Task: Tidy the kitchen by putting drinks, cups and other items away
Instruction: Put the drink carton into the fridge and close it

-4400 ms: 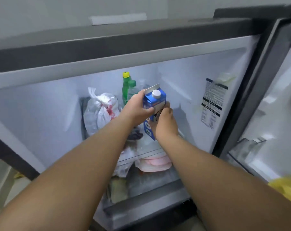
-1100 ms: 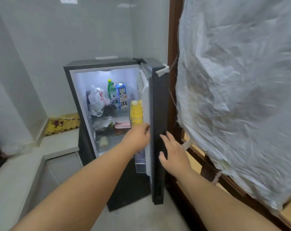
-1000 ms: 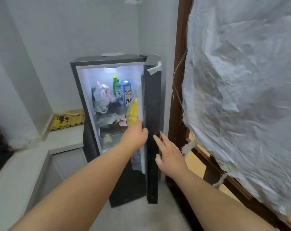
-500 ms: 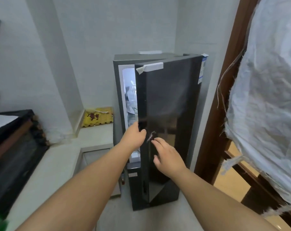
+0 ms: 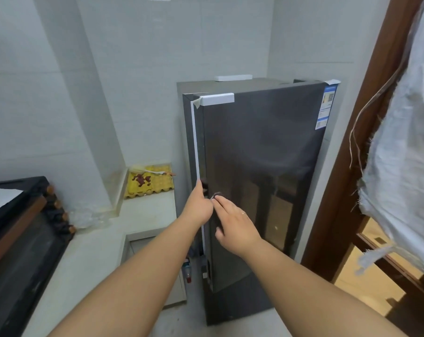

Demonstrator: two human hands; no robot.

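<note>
Fridge door (image 5: 262, 181), at 1 o'clock, nearly closed. Left hand (image 5: 198, 208) grasps its free edge; right hand (image 5: 232, 221) presses flat, grip released. Risk: left fingers pinched as the gap closes.

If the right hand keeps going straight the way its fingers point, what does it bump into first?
The right hand points at the dark fridge door, and its fingertips look to be at the door already, close to its edge. So the door comes first, though depth is hard to judge.
</note>
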